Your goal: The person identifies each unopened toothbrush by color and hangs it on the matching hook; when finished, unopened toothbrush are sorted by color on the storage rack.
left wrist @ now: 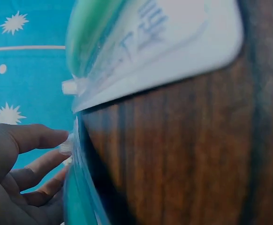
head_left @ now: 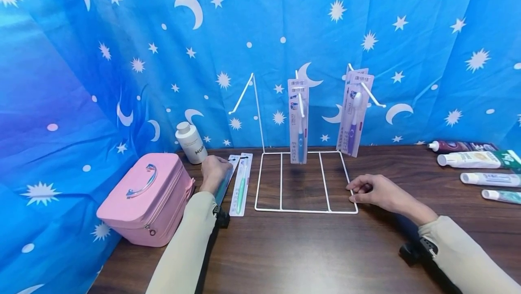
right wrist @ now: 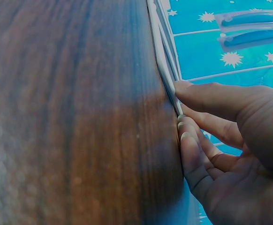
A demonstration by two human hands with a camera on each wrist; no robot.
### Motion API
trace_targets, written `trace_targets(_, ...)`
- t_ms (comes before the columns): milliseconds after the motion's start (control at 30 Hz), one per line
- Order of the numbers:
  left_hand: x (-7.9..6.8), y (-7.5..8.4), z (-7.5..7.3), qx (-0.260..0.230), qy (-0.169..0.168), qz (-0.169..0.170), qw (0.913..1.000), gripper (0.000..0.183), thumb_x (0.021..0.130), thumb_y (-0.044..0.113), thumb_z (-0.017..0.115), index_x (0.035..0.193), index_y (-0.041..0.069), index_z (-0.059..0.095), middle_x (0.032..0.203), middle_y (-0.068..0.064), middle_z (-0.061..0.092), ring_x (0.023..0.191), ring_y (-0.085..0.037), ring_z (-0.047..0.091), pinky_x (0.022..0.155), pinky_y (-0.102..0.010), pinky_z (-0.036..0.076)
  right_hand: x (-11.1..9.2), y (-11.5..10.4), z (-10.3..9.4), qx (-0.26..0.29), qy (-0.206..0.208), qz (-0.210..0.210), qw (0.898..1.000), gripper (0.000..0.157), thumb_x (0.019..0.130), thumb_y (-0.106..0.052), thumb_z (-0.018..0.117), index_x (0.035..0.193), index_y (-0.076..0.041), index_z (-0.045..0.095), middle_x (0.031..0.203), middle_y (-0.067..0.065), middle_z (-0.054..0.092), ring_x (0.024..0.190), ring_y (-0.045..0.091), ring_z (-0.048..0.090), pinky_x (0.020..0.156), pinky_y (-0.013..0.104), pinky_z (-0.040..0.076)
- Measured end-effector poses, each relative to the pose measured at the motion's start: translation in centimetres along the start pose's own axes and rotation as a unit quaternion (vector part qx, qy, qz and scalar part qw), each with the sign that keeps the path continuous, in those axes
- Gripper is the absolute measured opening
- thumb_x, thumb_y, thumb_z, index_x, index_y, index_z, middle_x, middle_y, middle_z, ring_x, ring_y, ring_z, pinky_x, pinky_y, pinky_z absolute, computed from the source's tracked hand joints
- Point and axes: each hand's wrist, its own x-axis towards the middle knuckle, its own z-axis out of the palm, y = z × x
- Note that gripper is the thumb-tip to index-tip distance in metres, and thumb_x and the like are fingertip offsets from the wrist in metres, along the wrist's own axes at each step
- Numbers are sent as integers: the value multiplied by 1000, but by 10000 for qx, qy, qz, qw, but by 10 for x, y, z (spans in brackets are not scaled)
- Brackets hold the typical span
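At the left, my left hand [head_left: 214, 172] pinches the upper part of a packaged toothbrush with a teal handle [left wrist: 80, 197], which the hand and sleeve partly cover in the head view. Just right of it lies another packaged toothbrush [head_left: 241, 185], green-handled, flat on the table. My right hand [head_left: 376, 192] holds the right side of a white wire rack's base [head_left: 307, 211] near the front corner, thumb and fingers about the wire [right wrist: 167, 79]. Packaged toothbrushes with blue handles [head_left: 300, 124] hang from the rack's middle hook, purple ones [head_left: 355, 117] from its right hook. No package hangs on the left hook [head_left: 242, 93].
A pink case [head_left: 142, 199] stands left of my left forearm, with a white bottle [head_left: 190, 142] behind it. Several toothpaste tubes [head_left: 470, 160] lie at the far right of the brown table [head_left: 285, 253]. A blue star-and-moon curtain [head_left: 244, 13] hangs behind.
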Motion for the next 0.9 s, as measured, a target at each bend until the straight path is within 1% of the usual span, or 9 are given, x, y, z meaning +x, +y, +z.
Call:
trace_targets(100,-2,2,-3,-7,83,74,9999,14,81,17,74,88,6,76,94,-11,71,93,-27,60,88,-44,43,0,0,1,-2,-3,-17,10000,27,83,-23,77,105,-8,70,82,-1,61,74,16,53,62,26,43)
trace_targets(233,-6,8,-10,-151,223,241,9993,14,81,18,74,88,6,75,92,-11,71,91,-27,60,85,-44,43,-1,-1,0,-69,40,-30,10000,27,83,-24,77,105,-9,70,82,-1,61,74,16,52,62,26,43)
trace_targets(367,-10,11,-18,-246,408,428,9979,14,80,19,75,87,8,74,91,-9,70,91,-28,58,87,-43,41,-1,-1,-1,-81,23,-8,10000,27,83,-24,77,105,-9,71,82,-1,60,74,16,52,63,26,43)
trace_targets(467,-14,12,-23,-304,529,552,9966,19,78,19,76,94,8,73,93,-10,70,92,-28,59,87,-43,42,-1,-1,-1,-120,-24,-7,9999,27,84,-23,76,105,-9,71,82,-1,61,75,16,53,64,27,43)
trace_targets(633,-24,20,-34,-449,600,767,9942,35,78,22,78,109,7,72,100,-11,71,95,-27,61,88,-43,43,-1,-2,-2,-115,-5,2,9999,26,84,-22,76,105,-8,70,83,-1,61,75,17,53,64,27,44)
trace_targets(767,-34,27,-42,-490,599,922,9927,39,80,24,78,115,9,71,107,-11,70,100,-28,59,89,-44,42,-1,-2,-1,-89,20,-38,10000,26,84,-23,76,104,-8,70,83,-1,61,75,16,53,65,27,43)
trace_targets(900,-44,32,-49,-628,660,1202,9886,41,80,25,78,117,10,70,108,-10,70,99,-26,60,88,-43,44,0,-1,0,-162,63,-88,9998,26,83,-25,77,103,-10,71,83,-2,61,76,15,53,65,26,43)
